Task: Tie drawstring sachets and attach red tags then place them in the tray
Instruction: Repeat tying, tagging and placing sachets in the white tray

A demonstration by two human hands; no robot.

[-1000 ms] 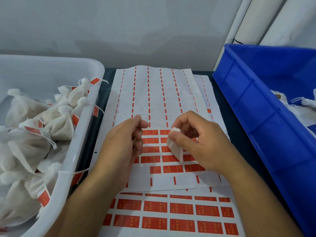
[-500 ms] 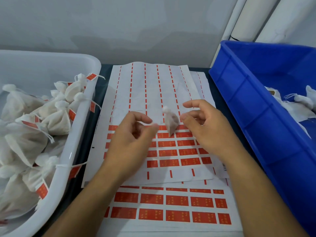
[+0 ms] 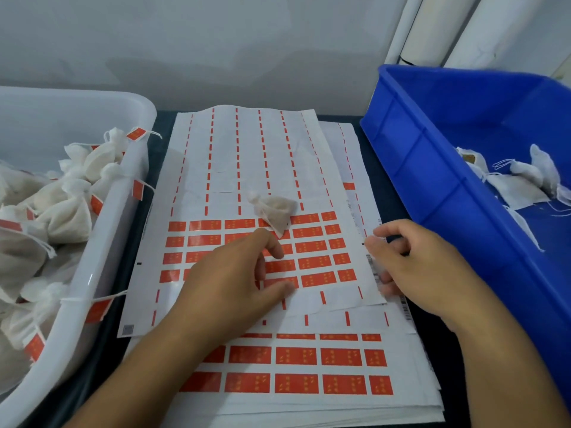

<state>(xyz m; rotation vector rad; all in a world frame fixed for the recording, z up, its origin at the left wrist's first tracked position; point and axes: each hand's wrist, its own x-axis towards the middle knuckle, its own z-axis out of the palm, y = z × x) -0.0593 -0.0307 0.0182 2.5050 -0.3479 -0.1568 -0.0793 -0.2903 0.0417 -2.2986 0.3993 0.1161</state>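
A small white tied sachet (image 3: 274, 210) lies loose on the top sticker sheet (image 3: 247, 156), just above the rows of red tags (image 3: 312, 261). My left hand (image 3: 234, 282) rests on those red tags below the sachet, forefinger and thumb touching the sheet, holding nothing. My right hand (image 3: 411, 267) rests with loosely curled fingers on the sheet's right edge. The white tray (image 3: 123, 193) at the left holds several tied sachets with red tags (image 3: 68, 211).
A blue bin (image 3: 432, 180) at the right holds several untagged sachets (image 3: 525, 177). More tag sheets (image 3: 296, 381) are stacked under the top one, on a dark table. A grey wall stands close behind.
My right hand let go of the sachet, which now lies on the sheet. Both hands came down onto the sheet, the left onto the red tags, the right to the sheet's right edge.
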